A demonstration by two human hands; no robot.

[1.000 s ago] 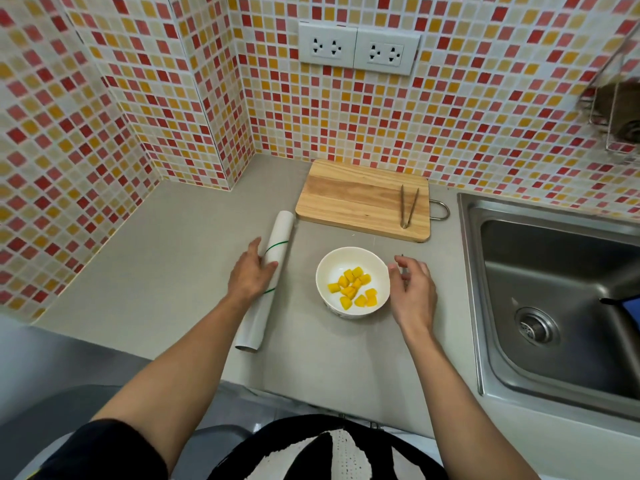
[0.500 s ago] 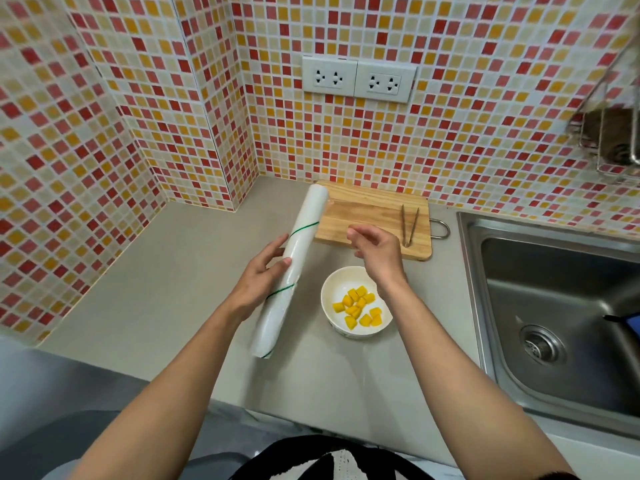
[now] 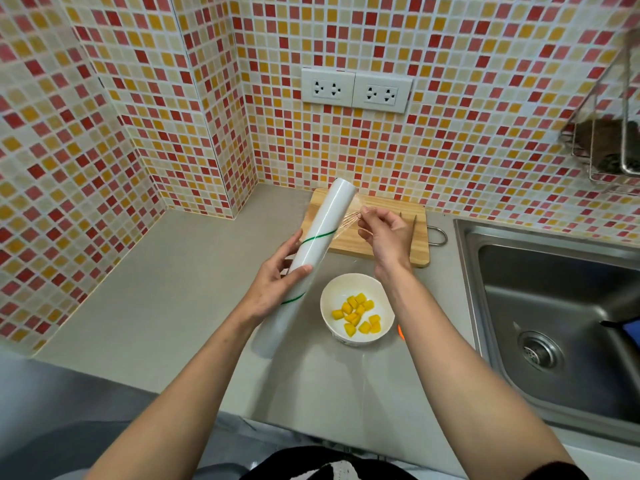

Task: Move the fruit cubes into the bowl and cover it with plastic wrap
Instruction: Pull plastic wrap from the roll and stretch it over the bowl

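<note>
Left hand [image 3: 277,285] grips the plastic wrap roll [image 3: 311,258] at mid-length, held tilted above the counter [image 3: 156,289]. Right hand [image 3: 384,233] pinches the film's loose edge [image 3: 349,216] just beside the roll's upper end. White bowl [image 3: 346,289] sits on the counter below, uncovered, holding the yellow fruit cubes [image 3: 356,315]. Wooden cutting board [image 3: 381,252] behind; sink [image 3: 554,306] to the right.
</note>
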